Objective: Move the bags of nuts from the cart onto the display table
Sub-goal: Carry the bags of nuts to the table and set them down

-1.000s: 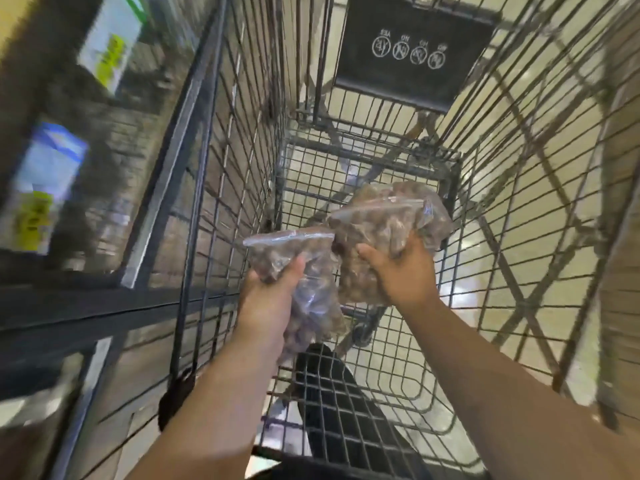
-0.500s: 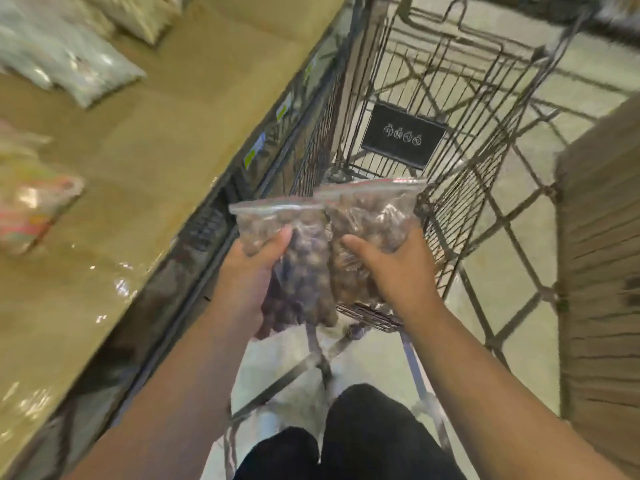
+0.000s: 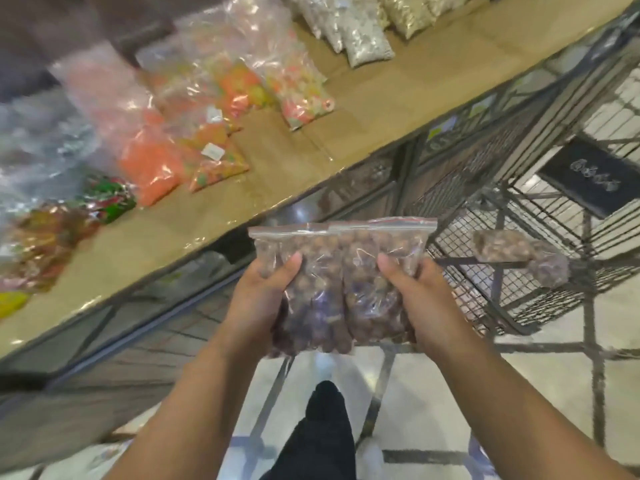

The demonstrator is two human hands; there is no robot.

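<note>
A second ago both bags sat low inside the wire basket; now they are lifted clear of the cart and the view has swung toward the display surface. The pick-up looks finished and the carry is under way, with the setting-down not yet done.

The left hand grips the left bag of nuts, thumb across its front and fingers curled behind. The right hand holds the right bag of nuts the same way. The two bags touch side by side, upright, over the floor between cart and surface, below the surface's near edge. A third bag of nuts lies in the cart, so more trips are likely.

The bags are clear, crinkly zip-top plastic, glossy where light catches, bulging with small round brown nuts that make them lumpy and pliable; the right one has a reddish seal strip. The surface is tan and smooth with a sheen. On it lie the candy bags, soft and bright orange and pink, and the pale bags further back. The cart is dark, rigid wire mesh
</note>
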